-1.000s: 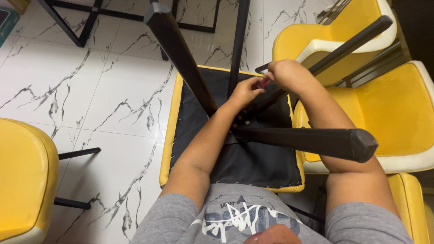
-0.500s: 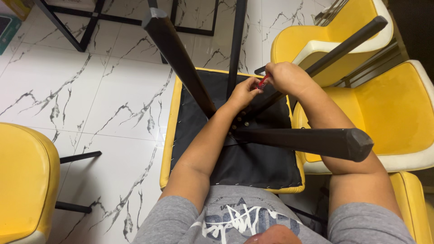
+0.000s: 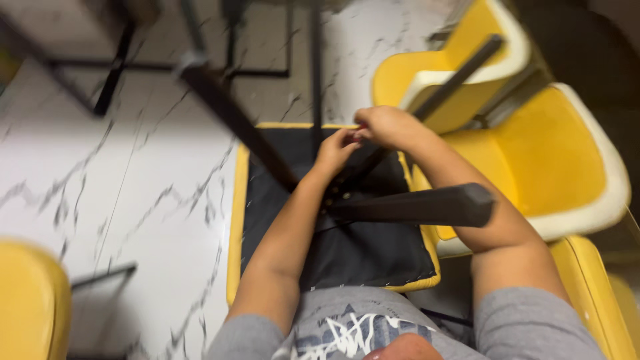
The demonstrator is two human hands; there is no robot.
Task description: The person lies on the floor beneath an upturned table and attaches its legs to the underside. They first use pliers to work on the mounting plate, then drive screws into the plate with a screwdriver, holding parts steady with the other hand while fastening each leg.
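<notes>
An upturned yellow chair (image 3: 235,220) lies in front of me, its black fabric underside (image 3: 360,257) facing up. Black legs rise from its middle; one thick leg (image 3: 427,205) points right and another (image 3: 233,117) slants up to the left. My right hand (image 3: 390,127) is closed over a small red-handled tool (image 3: 361,126) at the point where the legs meet. My left hand (image 3: 337,150) is curled right beside it, fingertips touching the same spot. What its fingers pinch is hidden.
Two more yellow chairs (image 3: 567,160) stand at the right, one stacked behind with a black leg (image 3: 460,73) across it. Another yellow seat (image 3: 27,300) is at the lower left. Black metal frames (image 3: 107,67) stand on the white marble floor (image 3: 133,193).
Both hands stay at the leg joint, with only small finger movements. The view has shifted slightly and become blurred.
</notes>
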